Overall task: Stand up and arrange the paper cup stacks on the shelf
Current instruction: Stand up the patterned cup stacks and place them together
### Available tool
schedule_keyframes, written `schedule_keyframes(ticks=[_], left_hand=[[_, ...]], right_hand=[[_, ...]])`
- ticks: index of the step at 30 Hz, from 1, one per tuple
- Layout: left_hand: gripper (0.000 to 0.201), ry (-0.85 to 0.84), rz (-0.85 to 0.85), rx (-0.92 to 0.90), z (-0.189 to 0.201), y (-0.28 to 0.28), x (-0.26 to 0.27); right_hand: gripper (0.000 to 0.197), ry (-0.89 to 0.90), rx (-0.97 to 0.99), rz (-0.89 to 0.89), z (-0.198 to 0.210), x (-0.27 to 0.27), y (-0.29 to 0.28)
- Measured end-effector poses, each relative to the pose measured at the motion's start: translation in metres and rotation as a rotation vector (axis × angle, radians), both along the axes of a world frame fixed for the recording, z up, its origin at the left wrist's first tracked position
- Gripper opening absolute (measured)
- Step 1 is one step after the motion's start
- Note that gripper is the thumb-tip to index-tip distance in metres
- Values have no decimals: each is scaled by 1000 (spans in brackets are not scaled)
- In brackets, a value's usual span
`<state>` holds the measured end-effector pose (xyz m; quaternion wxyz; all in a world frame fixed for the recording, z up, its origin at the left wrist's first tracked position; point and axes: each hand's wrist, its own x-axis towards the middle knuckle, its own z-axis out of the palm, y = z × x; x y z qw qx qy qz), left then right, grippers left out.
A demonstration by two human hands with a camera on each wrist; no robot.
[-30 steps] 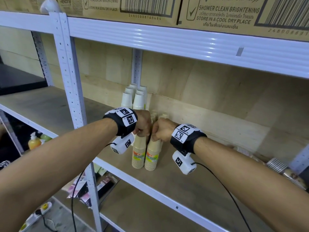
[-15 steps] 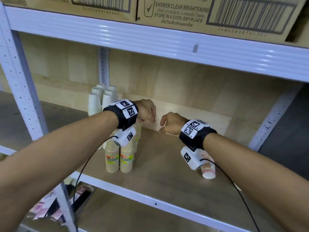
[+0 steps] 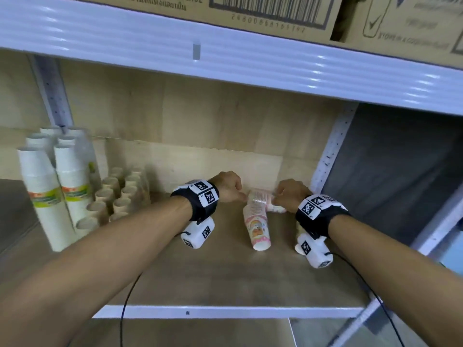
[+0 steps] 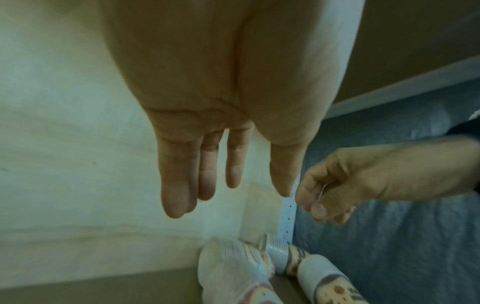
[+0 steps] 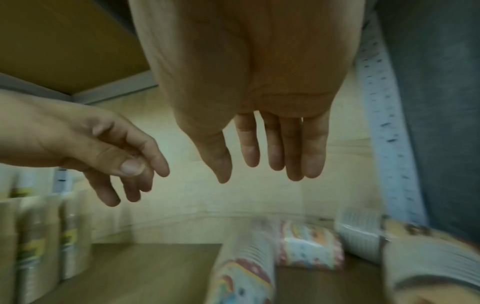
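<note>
Several patterned pink paper cup stacks lie on their sides on the wooden shelf board [image 3: 225, 279]: one [image 3: 258, 226] points toward me, another [image 3: 274, 207] lies crosswise behind it. My left hand [image 3: 240, 195] and right hand [image 3: 276, 200] hover just above their far ends. In the left wrist view my left hand [image 4: 233, 203] hangs with straight fingers over the lying stacks [image 4: 233, 273], holding nothing. In the right wrist view my right hand [image 5: 259, 181] is likewise relaxed above the stacks [image 5: 244, 273]. Neither hand visibly touches a stack.
At the left, tall white cup stacks [image 3: 50, 186] and shorter brown cup stacks [image 3: 117, 196] stand upright in rows. A white shelf post [image 3: 330, 151] bounds the right end. An upper shelf beam [image 3: 250, 61] carries cardboard boxes [image 3: 250, 11] overhead.
Both hands have left the standing brown stacks and moved right to the lying pink stacks. The view has swung right with them, and the fingers have uncurled.
</note>
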<state>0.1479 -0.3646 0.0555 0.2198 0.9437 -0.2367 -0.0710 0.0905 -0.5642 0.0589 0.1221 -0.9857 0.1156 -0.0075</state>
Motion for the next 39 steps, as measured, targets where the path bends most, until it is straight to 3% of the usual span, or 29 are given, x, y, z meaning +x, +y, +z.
schedule_keyframes(ticks=[5,11,17,21,27,33,39], left_hand=[[55,56,-9,13,-36,-38,3],[68,155,38,-85,-74,-66,8],[61,240,76,-181,-97,-84,5],[87,203,88,-187,-108,-90,2],[98,162,-42,-110,-115,-89,2],[111,187,-57,-70,-126,-84,3],[109,163,-65,24,-118,-78,5]], right_hand=[[39,-28,48,-142,-35,-17,-45],[76,-47,175,-374,-76,-22,-73],[87,-13,247,-464,-102,-27,-81],[104,48,218,-461,-115,-25,-81],[101,52,222,-440,-125,-27,-80],[96,42,214,-440,-124,-31,-76],[97,55,186,-438,-116,-31,-73]])
